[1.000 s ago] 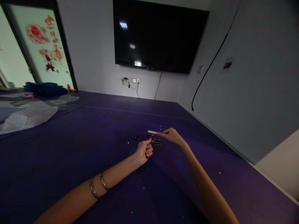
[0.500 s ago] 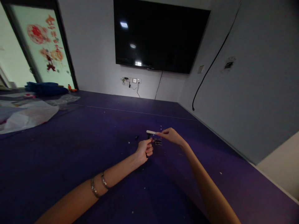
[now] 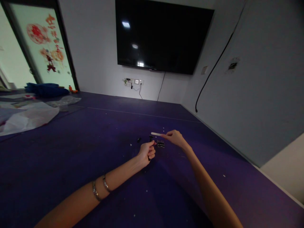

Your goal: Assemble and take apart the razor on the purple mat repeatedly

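Note:
My left hand is closed around the dark handle of a black razor. Its wide head points up past my thumb, and the handle's end shows under my fingers. My right hand pinches a thin white stick by its right end. The stick's free end lies just above the razor head; whether they touch, I cannot tell. Between my hands, a small clear case with dark pieces in it rests on the purple surface. A small black piece lies to the left of the razor.
White scraps, one of them a small flake, are scattered over the purple surface. Plastic sheeting and a blue cloth bundle lie at the left. A black cable hangs by the right wall, and a television is ahead.
The white stick has shifted slightly to the right with my right hand, uncovering more of the razor head. My left hand has stayed nearly in place.

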Demonstrator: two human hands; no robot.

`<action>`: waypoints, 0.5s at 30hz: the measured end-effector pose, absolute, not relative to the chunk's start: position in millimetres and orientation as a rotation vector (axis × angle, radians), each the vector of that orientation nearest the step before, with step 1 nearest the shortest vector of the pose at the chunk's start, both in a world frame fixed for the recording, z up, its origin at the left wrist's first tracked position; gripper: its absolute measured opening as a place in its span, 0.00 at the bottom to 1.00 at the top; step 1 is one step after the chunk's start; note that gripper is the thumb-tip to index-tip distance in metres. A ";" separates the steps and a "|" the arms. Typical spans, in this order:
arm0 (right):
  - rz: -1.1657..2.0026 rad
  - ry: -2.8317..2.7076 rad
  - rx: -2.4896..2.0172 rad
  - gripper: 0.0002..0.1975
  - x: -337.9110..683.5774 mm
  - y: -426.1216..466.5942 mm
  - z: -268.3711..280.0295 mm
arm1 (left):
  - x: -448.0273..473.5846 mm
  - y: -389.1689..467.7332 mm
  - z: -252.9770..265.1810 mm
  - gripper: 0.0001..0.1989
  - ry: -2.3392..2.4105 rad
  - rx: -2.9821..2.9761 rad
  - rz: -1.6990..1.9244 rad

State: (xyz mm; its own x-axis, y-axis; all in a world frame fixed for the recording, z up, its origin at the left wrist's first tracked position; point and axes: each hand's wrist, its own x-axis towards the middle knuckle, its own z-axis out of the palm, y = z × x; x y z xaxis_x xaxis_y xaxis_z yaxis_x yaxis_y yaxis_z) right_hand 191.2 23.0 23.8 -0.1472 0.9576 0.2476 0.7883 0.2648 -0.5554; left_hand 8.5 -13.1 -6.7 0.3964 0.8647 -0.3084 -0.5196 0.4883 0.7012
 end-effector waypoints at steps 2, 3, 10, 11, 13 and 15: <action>0.495 -2.036 -1.548 0.29 193.2 23.6 23.2 | 8.4 -12.8 -6.1 0.11 0.705 0.561 0.942; 0.545 -2.069 -1.540 0.29 193.9 24.0 22.9 | 8.4 -12.4 -5.9 0.11 0.695 0.561 0.941; 0.331 -1.918 -1.644 0.30 198.4 30.6 16.2 | 6.7 -8.8 -8.1 0.10 0.713 0.549 0.961; 0.320 -1.890 -1.658 0.30 200.1 31.8 14.9 | 6.7 -9.0 -7.3 0.10 0.705 0.562 0.960; 0.363 -1.872 -1.675 0.30 204.9 34.1 12.3 | 6.5 -10.0 -3.6 0.10 0.687 0.585 0.963; 0.445 -1.884 -1.655 0.28 210.2 36.1 9.8 | 5.0 -10.9 3.0 0.10 0.665 0.612 0.976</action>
State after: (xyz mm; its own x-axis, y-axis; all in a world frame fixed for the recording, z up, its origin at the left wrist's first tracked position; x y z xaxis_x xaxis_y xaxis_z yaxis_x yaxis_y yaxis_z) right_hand 210.2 36.1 9.8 -0.0563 0.9767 0.2073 0.7810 0.1724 -0.6003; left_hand 5.0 -10.9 3.0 0.3998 0.8878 -0.2281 -0.5373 0.4286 0.7263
